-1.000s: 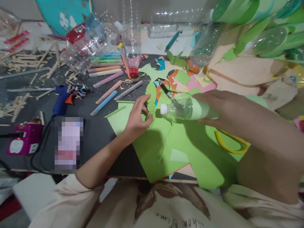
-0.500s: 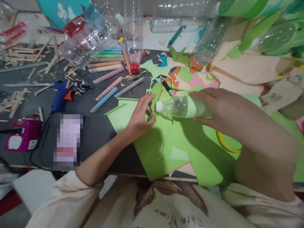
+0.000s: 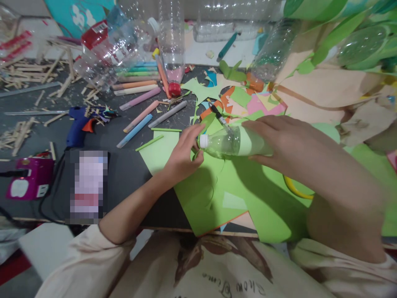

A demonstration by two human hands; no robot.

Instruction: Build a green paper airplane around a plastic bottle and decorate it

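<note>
A small clear plastic bottle (image 3: pixel 217 144) with a white cap lies sideways in the air above green paper, its cap pointing left. My right hand (image 3: pixel 266 134) is wrapped round its base end, where a pale green band covers the bottle. At the cap, my left hand (image 3: pixel 186 153) curls with thumb and fingers about a green paper cutout (image 3: pixel 208 122); its fingertips are partly hidden, close to the cap. Beneath both hands spread green paper sheets (image 3: pixel 198 207). A black pen (image 3: pixel 217 112) lies just behind the bottle.
A blue hot glue gun (image 3: pixel 77 126), a phone (image 3: pixel 89 182) and a purple box (image 3: pixel 31 178) are at left. Coloured sticks (image 3: pixel 135 131), wood scraps and plastic bottles (image 3: pixel 172 41) stand or lie behind. A yellow ring (image 3: pixel 293 188) lies by my right forearm. Paper scraps (image 3: pixel 266 103) cover the back right.
The bottle and my right hand have shifted slightly left, bringing the cap closer to my left hand's fingers. The left hand has barely moved.
</note>
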